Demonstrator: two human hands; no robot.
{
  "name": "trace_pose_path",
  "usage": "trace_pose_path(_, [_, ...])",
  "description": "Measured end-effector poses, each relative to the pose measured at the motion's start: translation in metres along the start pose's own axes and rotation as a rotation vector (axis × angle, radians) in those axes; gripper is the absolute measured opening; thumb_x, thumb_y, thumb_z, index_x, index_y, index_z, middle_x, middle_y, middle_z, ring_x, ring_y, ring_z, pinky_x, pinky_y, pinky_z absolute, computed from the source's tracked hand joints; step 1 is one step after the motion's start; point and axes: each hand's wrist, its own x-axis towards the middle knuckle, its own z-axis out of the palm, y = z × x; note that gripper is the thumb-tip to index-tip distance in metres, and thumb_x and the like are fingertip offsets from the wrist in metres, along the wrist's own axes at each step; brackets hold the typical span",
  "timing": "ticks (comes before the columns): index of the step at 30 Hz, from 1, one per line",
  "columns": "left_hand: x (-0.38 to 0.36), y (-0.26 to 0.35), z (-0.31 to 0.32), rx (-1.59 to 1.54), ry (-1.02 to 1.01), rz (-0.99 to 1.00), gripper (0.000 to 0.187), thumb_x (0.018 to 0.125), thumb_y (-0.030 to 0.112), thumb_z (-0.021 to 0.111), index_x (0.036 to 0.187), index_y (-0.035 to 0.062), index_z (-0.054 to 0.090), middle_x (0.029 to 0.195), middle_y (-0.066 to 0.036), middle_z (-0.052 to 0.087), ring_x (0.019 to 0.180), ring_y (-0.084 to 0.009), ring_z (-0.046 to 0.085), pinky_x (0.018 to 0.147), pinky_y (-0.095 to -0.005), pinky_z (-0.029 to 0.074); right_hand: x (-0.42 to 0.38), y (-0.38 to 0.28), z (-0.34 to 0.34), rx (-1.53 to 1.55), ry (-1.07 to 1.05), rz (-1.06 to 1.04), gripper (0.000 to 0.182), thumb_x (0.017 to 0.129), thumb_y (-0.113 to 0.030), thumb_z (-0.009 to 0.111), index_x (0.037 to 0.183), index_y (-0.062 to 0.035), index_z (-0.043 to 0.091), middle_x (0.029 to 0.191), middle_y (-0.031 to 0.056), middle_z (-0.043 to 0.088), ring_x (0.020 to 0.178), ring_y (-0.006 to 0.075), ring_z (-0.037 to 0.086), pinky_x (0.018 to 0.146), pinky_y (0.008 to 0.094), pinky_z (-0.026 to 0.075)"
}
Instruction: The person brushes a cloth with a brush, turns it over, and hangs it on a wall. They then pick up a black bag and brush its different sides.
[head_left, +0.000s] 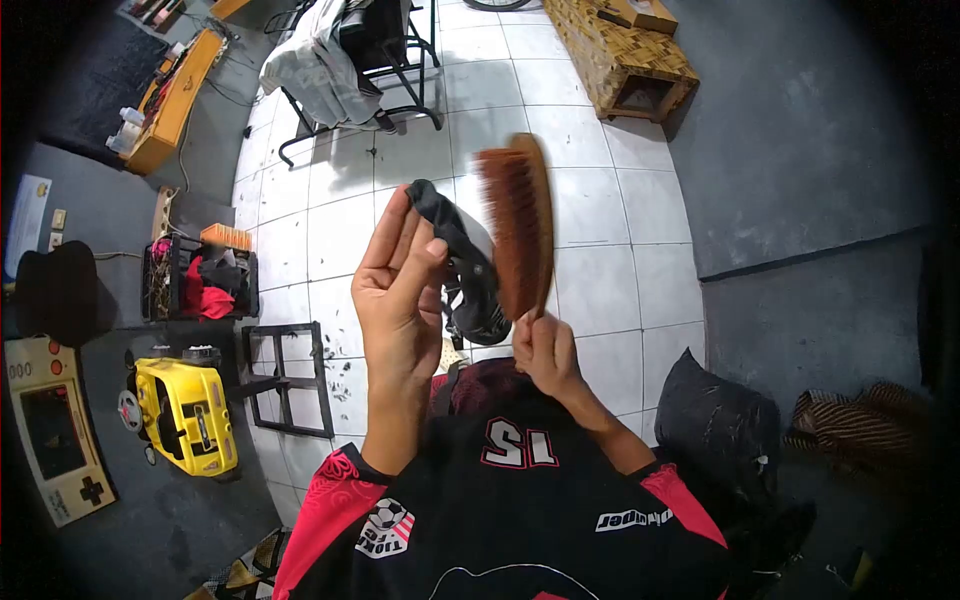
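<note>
My left hand [400, 285] is raised in front of me and pinches a black, curved, soft-looking fabric item [468, 270] between thumb and fingers. The item bends down and to the right, with a pale patch along its inner side. My right hand [547, 352] is closed round the lower end of a wooden brush [543, 225]. The brush stands nearly upright, its reddish-brown bristles facing left toward the black item. Its bristles are smeared by motion, and their lower part overlaps the item's edge in this view.
White floor tiles [590, 205] lie beneath. At left are a yellow toy car [190, 415], a black metal frame [290, 435] and a crate [165, 285] of cloths. A chair [405, 75] draped with clothes, a woven box [620, 60] and a dark cushion [715, 420] stand around.
</note>
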Motion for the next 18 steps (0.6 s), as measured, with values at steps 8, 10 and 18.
trace_pose_path(8, [-0.003, 0.016, -0.032, -0.310, -0.175, -0.117, 0.043, 0.087, 0.001, 0.050, 0.129, -0.0024, 0.039, 0.110, -0.010, 0.058, 0.088, -0.0099, 0.059, 0.074, -0.0202, 0.050, 0.030, 0.082, -0.048, -0.574, 0.209, 0.050, 0.041, 0.095, -0.036, 0.038, 0.084, 0.0008, 0.052, 0.063, 0.0215, 0.052, 0.060, 0.0379, 0.055, 0.054, 0.0413, 0.041])
trace_pose_path(10, [0.001, 0.018, -0.042, -0.473, -0.357, -0.081, 0.048, 0.091, 0.007, 0.047, 0.135, -0.0024, 0.030, 0.124, -0.016, 0.052, 0.109, -0.0209, 0.055, 0.090, -0.0296, 0.049, 0.021, 0.162, -0.089, -0.846, 0.187, 0.209, 0.046, 0.095, -0.037, 0.032, 0.090, 0.0004, 0.057, 0.079, 0.0251, 0.059, 0.078, 0.0428, 0.058, 0.067, 0.0471, 0.044])
trace_pose_path(18, [-0.001, 0.027, -0.027, -0.394, -0.226, -0.071, 0.045, 0.086, -0.001, 0.046, 0.129, -0.0067, 0.035, 0.121, -0.015, 0.052, 0.107, -0.0204, 0.056, 0.093, -0.0338, 0.047, -0.029, 0.272, -0.151, -1.082, -0.079, 0.599, 0.050, 0.091, -0.038, 0.033, 0.088, 0.0019, 0.063, 0.087, 0.0266, 0.062, 0.081, 0.0420, 0.061, 0.075, 0.0468, 0.047])
